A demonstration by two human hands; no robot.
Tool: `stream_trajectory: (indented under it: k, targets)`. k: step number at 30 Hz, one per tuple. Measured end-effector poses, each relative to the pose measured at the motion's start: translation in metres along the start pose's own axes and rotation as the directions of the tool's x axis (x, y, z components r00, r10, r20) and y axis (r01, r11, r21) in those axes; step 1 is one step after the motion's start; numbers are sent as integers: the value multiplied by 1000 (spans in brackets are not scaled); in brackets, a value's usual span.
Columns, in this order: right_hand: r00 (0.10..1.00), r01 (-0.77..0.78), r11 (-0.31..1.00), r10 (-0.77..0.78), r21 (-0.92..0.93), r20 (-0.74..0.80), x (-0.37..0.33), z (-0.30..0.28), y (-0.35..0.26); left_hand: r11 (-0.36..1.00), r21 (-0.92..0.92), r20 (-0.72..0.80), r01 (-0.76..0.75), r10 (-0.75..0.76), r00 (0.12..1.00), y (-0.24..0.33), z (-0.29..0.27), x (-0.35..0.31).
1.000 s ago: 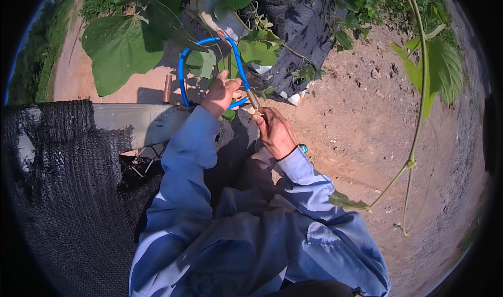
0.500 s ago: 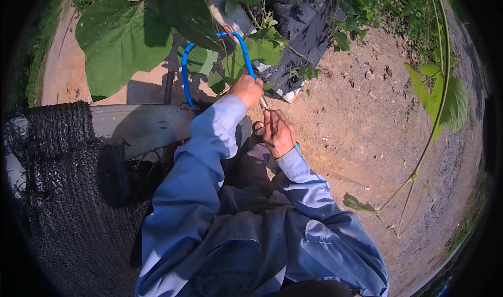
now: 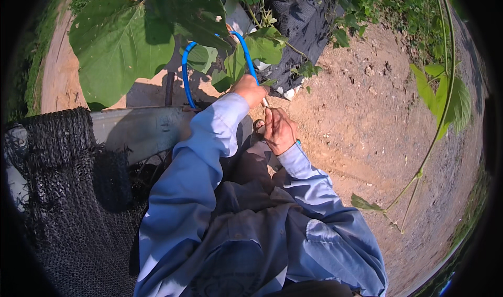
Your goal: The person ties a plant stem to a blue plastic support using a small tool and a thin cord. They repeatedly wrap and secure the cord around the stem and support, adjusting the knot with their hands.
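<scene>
sunlit dirt (image 3: 367,124) beneath, left hand (image 3: 250,91) grips blue tube (image 3: 246,50), right hand (image 3: 280,132) pinches its half-hidden tip (image 3: 265,103).

head camera: left fisheye of a pair | looks steeply down | forearms (image 3: 201,134) close | ground (image 3: 361,113) farther off

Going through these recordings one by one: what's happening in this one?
Outdoors, someone in a blue shirt is handling a looped blue tube bare-handed. The left hand is closed around it above its pale end piece, while the right hand grips at that piece's lower end; the exact hold is hidden. A large green leaf partly covers the loop's top, and a grey beam draped with black netting lies to the left.
</scene>
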State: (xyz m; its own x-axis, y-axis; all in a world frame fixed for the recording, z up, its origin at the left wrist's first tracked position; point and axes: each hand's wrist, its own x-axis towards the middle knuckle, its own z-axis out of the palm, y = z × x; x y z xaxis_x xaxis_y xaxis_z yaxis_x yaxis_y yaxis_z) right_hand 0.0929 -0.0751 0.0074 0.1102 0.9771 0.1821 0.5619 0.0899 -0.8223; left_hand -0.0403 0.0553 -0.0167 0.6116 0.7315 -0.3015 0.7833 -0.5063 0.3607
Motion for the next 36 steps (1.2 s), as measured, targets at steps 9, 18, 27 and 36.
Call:
stream_trajectory:
  k: [9, 18, 27, 36]
  targets:
    - [961, 246, 968, -237, -49, 141, 10, -25, 7, 793, -349, 178, 500, -468, 866, 22, -22, 1]
    - [990, 83, 995, -89, 58, 113, 12, -38, -8, 834, -384, -188, 397, -491, 851, 62, -63, -25]
    - [938, 329, 911, -284, -248, 201, 64, -71, -50, -281, -866, -228, -414, -515, 826, 94, 21, -76]
    - [982, 113, 979, -85, -168, 167, 24, -48, -24, -733, -442, -137, -516, -514, 847, 87, -1, -4]
